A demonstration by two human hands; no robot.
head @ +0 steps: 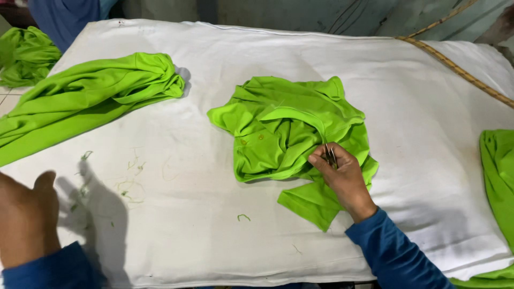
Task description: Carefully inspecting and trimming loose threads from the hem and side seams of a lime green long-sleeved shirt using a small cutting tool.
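A crumpled green shirt [289, 131] lies near the middle of the table [407, 107], which is covered in white cloth. The right hand [342, 176] rests on the shirt's lower right edge, its grip closed on small metal snips [330, 155], mostly hidden by the fingers. The left hand [27, 217] hangs at the lower left, cut off by the frame, fingers loose and holding nothing, well apart from the shirt. A second green garment [91, 96] lies to the left; 2 more are cut off at the edges. Thread scraps [131, 184] dot the cloth.
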